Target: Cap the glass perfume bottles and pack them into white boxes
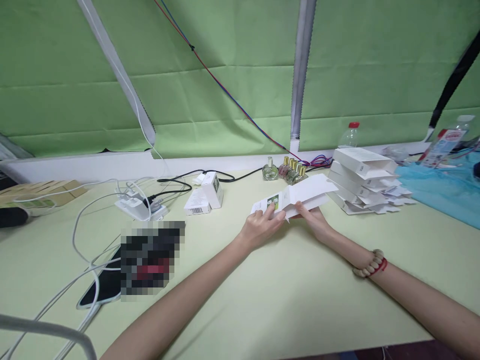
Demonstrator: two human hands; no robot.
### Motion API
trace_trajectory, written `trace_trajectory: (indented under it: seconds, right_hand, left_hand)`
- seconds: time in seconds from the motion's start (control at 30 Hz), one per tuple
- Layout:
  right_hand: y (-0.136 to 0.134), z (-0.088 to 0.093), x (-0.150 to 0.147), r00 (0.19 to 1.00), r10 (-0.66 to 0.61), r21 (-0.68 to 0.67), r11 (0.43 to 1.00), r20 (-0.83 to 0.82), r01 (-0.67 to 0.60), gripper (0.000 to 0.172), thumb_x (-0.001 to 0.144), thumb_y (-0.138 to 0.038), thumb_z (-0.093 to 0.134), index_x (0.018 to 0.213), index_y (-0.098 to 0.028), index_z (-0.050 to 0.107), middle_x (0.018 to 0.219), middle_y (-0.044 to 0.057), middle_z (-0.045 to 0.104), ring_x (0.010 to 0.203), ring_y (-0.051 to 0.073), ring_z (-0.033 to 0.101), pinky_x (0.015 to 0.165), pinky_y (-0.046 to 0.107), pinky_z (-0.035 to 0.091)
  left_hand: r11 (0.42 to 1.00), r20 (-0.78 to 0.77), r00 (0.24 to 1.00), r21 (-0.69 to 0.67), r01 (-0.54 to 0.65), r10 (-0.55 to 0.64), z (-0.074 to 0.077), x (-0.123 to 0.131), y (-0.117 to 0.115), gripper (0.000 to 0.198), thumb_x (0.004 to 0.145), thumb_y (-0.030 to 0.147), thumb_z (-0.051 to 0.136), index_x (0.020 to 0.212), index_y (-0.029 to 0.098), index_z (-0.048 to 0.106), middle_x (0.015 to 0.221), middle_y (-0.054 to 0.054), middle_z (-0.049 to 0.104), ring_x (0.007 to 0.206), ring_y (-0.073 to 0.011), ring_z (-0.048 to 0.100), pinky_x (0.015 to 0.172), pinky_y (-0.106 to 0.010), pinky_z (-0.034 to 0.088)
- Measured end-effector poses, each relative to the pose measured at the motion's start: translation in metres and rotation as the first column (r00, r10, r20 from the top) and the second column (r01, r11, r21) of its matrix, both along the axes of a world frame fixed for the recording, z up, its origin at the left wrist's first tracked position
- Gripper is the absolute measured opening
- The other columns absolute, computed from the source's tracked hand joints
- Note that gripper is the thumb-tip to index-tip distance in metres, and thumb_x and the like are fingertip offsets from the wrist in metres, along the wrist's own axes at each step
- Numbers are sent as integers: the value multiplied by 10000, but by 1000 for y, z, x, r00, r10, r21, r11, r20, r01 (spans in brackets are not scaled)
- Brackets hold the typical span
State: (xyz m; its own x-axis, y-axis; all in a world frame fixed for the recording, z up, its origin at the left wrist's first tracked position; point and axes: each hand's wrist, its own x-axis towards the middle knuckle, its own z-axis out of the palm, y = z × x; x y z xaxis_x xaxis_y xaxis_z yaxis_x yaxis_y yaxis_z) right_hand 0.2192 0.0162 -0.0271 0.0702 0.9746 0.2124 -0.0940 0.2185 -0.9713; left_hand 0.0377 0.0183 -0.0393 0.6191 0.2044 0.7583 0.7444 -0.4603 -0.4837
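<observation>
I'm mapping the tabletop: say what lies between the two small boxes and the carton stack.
In the head view, glass bottles and cables at the back; nearer, left hand and right hand hold a white carton.

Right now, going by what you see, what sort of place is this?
It looks like an indoor work table, perhaps for handling small packaged goods: there is a stack of white cartons, a cluster of small glass bottles, and a printed white carton being held.
</observation>
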Motion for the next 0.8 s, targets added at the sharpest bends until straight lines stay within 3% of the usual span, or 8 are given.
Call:
trace_trajectory:
  seconds: [0.1, 0.27, 0.4, 0.5, 0.6, 0.7, 0.8]
  right_hand:
    - [0, -1, -1, 997, 47, 6, 999, 66, -47, 483, 633, -561, 666, 907, -168, 603, 898, 92, 673, 770, 221, 632, 559, 310, 537]
    - [-3, 0, -3, 989, 25, 83, 996, 147, -37, 367, 642, -480, 686, 808, -163, 605, 793, 75, 672, 701, 203, 621, 527, 286, 506]
    - [-10, 6, -7, 986, -13, 142, 990, 169, -11, 338, 650, -458, 682, 785, -157, 609, 826, 93, 683, 741, 220, 631, 591, 316, 518]
    - [-18, 11, -12, 983, -17, 200, 980, 182, -20, 316, 680, -444, 667, 807, -159, 625, 845, 88, 688, 792, 224, 640, 678, 329, 525]
    - [-24, 13, -15, 977, -3, 220, 974, 212, -45, 309, 714, -455, 639, 789, -157, 624, 802, 81, 681, 757, 213, 641, 674, 324, 527]
    - [-24, 10, -15, 976, -37, 233, 972, 216, -14, 385, 694, -467, 657, 911, -157, 588, 875, 86, 660, 735, 193, 626, 628, 311, 530]
    - [-26, 7, -16, 977, -65, 257, 966, 203, 11, 681, 645, -453, 704, 1207, -213, 402, 1163, 110, 546, 678, 137, 601, 476, 242, 495]
  left_hand:
    - [997, 5, 999, 68, 33, -34, 2, 0, 0, 157, 821, 327, 530, 951, 264, 592, 967, -23, 687, 508, -74, 545, 441, -213, 334]
    - [995, 11, 996, 42, 92, -92, 2, -2, 2, 224, 826, 335, 530, 1031, 252, 558, 977, -31, 690, 573, -85, 602, 460, -206, 376]
    - [991, 41, 991, 28, 130, -131, 3, -2, 1, 270, 850, 353, 494, 1096, 243, 503, 948, -29, 688, 593, -80, 625, 476, -188, 399]
    - [975, 100, 970, 14, 222, -223, 7, 2, -4, 240, 861, 343, 471, 1057, 204, 475, 890, -31, 679, 556, -69, 613, 438, -178, 385]
    - [947, 183, 936, -57, 315, -300, 10, 6, -8, 249, 859, 314, 469, 1069, 186, 431, 886, -46, 658, 575, -73, 616, 425, -164, 380]
    - [904, 308, 883, -128, 409, -355, 9, 10, -8, 278, 844, 284, 490, 1080, 183, 385, 879, -48, 631, 598, -77, 610, 437, -151, 384]
    - [851, 450, 817, -199, 486, -361, 5, 10, -8, 282, 839, 308, 503, 1057, 214, 351, 808, 7, 585, 494, -43, 524, 412, -137, 344]
